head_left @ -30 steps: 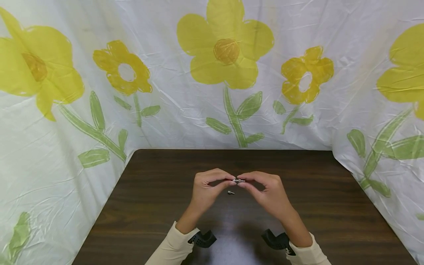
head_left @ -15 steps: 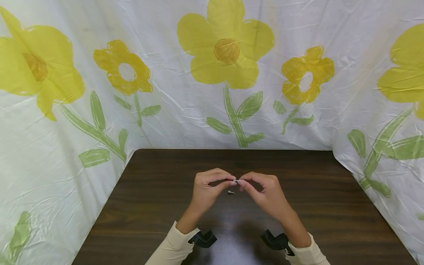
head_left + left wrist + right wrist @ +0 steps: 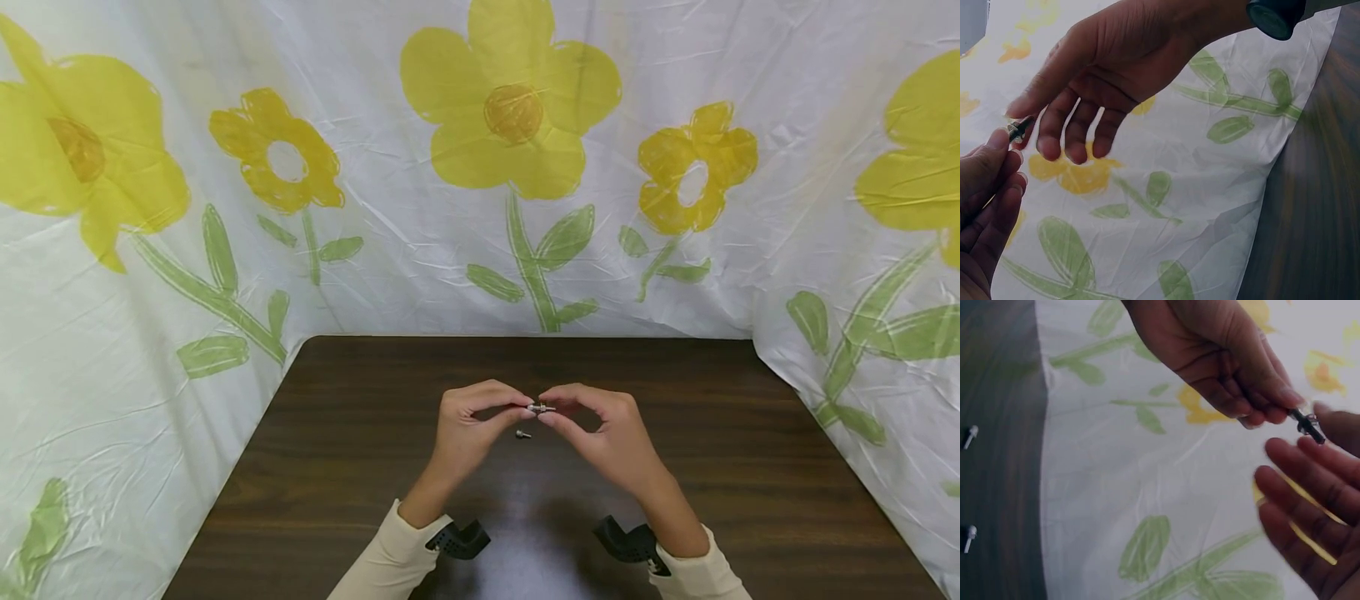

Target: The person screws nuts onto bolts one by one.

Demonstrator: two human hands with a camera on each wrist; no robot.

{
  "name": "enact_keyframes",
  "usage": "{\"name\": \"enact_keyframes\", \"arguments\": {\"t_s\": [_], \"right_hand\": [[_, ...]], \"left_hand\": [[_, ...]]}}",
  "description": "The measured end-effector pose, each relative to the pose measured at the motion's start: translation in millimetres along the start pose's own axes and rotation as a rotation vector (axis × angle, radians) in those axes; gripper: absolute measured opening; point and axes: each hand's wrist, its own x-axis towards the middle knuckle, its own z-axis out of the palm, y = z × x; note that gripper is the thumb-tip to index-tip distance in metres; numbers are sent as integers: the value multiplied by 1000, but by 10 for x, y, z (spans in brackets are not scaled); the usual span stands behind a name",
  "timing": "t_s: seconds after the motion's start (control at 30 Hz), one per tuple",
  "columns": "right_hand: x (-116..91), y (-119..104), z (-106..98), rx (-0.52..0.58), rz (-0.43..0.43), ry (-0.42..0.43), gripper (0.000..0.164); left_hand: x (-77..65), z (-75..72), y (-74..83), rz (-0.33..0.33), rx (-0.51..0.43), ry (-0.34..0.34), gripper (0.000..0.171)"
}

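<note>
My left hand (image 3: 467,423) pinches one end of a small metal bolt (image 3: 1317,435) between thumb and fingertips, holding it level above the table. A shiny nut (image 3: 1307,424) sits partway along the dark shank. Thumb and index fingertip of my right hand (image 3: 611,425) lie on opposite sides of the nut, while its other fingers spread apart in the left wrist view. The bolt's free end pokes out between the right fingertips. Just below the hands in the head view, a second bolt (image 3: 522,435) lies on the table.
The dark wood-grain table (image 3: 337,467) ends at a white curtain (image 3: 390,250) with printed yellow flowers. Two bolts, an upper bolt (image 3: 970,437) and a lower bolt (image 3: 970,539), show on it in the right wrist view. Each wrist wears a black camera mount (image 3: 459,542).
The right thumb and index finger close over the bolt half a second ago, then part slightly, so its nut and free end show again. The left hand stays still.
</note>
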Motion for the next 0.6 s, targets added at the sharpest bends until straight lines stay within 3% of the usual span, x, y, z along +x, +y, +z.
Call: {"name": "enact_keyframes", "arguments": {"t_s": [0.13, 0.27, 0.6], "right_hand": [[21, 14, -5, 25, -113, 47, 41], [33, 32, 7, 40, -166, 60, 43], [22, 18, 21, 15, -119, 50, 35]], "left_hand": [[-3, -10, -8, -7, 10, 4, 18], [-8, -10, -18, -4, 4, -1, 20], [-1, -6, -7, 18, -4, -5, 20]]}}
